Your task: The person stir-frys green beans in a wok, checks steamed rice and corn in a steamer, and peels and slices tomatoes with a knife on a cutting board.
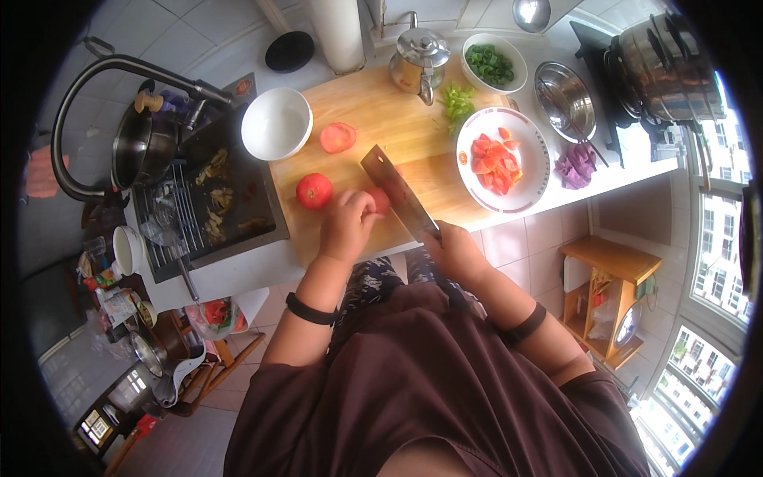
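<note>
My right hand [456,250] grips the handle of a cleaver [400,194], whose broad blade slants over the wooden cutting board [357,107]. Against the blade's left side lies a piece of tomato [378,201], held by the fingers of my left hand [348,223]. Part of that piece is hidden by the fingers and the blade. A whole tomato [314,191] rests just left of my left hand, and a tomato half [338,138] lies farther back, cut face up. To the right, a white plate [527,128] holds cut tomato pieces [496,164].
An empty white bowl [276,123] stands between the board and the sink [238,238]. Behind the plate are chopped green pieces [458,102], a bowl of sliced greens [490,64] and a metal pot with a spout [419,56]. A steel bowl [565,101] and purple cloth [576,166] lie right.
</note>
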The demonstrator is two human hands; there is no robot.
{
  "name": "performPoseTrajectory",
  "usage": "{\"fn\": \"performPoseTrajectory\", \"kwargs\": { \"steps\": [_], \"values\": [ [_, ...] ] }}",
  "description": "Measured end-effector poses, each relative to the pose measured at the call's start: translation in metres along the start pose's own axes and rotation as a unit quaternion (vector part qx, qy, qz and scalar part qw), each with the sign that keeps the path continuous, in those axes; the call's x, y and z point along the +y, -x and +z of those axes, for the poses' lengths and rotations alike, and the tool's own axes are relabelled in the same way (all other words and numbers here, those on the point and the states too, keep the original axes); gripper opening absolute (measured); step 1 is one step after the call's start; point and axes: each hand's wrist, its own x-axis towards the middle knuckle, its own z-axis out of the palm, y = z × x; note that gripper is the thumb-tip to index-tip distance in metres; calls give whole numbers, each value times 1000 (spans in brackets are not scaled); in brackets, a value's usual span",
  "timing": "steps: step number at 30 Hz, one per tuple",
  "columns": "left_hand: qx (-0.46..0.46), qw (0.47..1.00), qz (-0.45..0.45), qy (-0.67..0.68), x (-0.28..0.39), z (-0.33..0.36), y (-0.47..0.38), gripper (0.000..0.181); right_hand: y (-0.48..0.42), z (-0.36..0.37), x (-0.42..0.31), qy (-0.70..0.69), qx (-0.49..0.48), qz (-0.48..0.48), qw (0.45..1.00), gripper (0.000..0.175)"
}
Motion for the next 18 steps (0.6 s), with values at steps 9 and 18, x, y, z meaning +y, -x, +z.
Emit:
{"fn": "performPoseTrajectory", "kwargs": {
  "steps": [9,18],
  "values": [
    [76,994,58,-59,6,7,1,52,6,-10,-9,-27,6,13,1000,35],
    [104,982,-23,156,62,-44,13,44,7,-24,-24,-64,61,-30,996,32]
  ]
}}
